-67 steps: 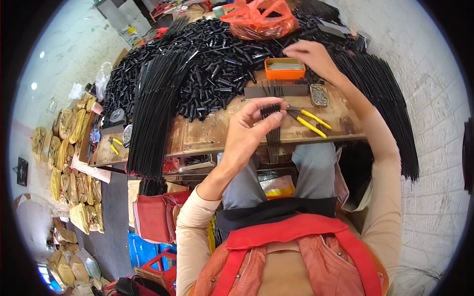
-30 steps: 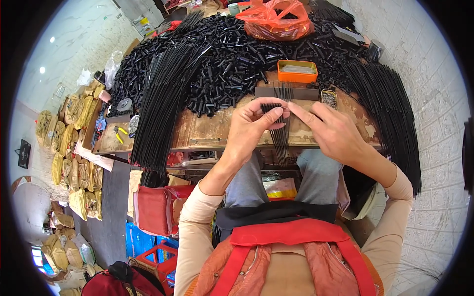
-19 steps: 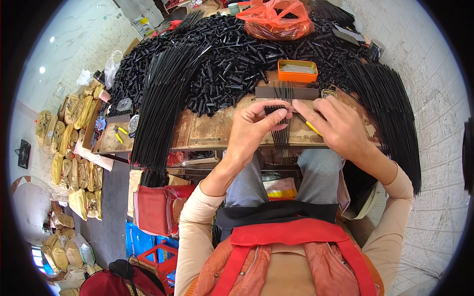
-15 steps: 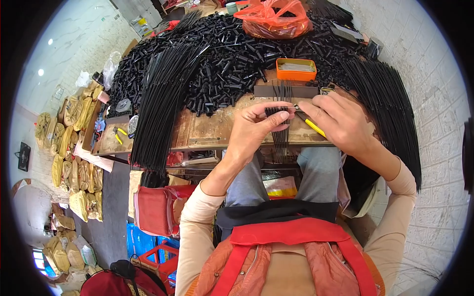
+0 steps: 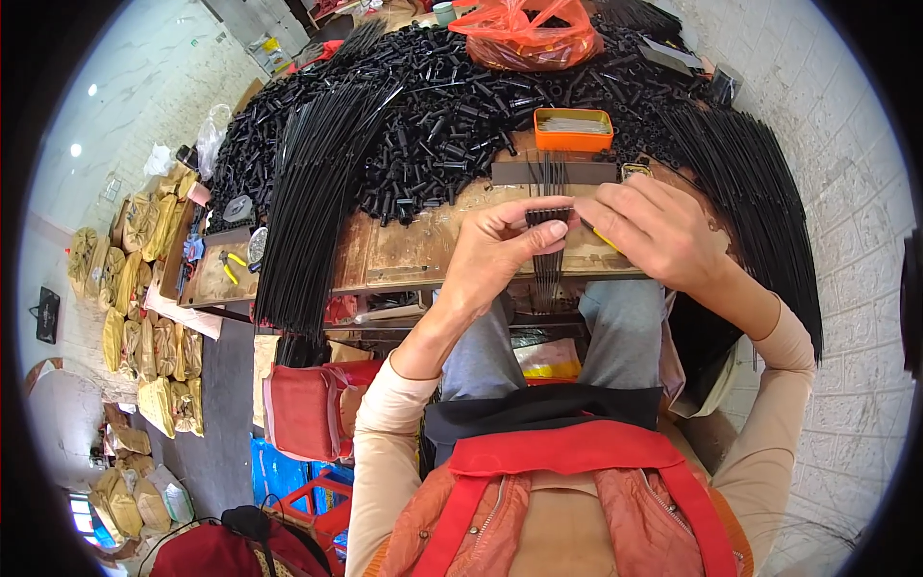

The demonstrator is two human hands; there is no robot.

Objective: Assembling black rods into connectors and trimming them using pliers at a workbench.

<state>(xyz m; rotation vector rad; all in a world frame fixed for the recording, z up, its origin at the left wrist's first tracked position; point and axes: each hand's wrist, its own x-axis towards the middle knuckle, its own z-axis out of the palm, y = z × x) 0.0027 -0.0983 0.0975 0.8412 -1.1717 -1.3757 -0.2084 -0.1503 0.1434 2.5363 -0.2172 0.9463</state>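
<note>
My left hand (image 5: 490, 252) pinches a flat row of thin black rods (image 5: 548, 233) between thumb and fingers. The rods look like umbrella ribs; they stand side by side, some reaching beyond the table's front edge. My right hand (image 5: 663, 231) is closed close beside the row, its fingertips almost at my left fingertips. Out from under it shows the yellow handle of a tool, apparently pliers (image 5: 605, 238), whose dark front end points at the rods. Most of the tool, and anything small between the right fingertips, is hidden.
A heap of short black tubular parts (image 5: 437, 135) covers the wooden table (image 5: 404, 255). Long black rod bundles (image 5: 312, 212) lie on both sides. An orange box (image 5: 574, 141) stands behind a grey metal bar (image 5: 510, 173). Other yellow-handled pliers (image 5: 231, 267) lie at the left.
My right hand has moved slightly left, up against the row. A shiny piece seen between the hands before is now hidden, and less of the yellow handle shows. The left hand keeps its hold.
</note>
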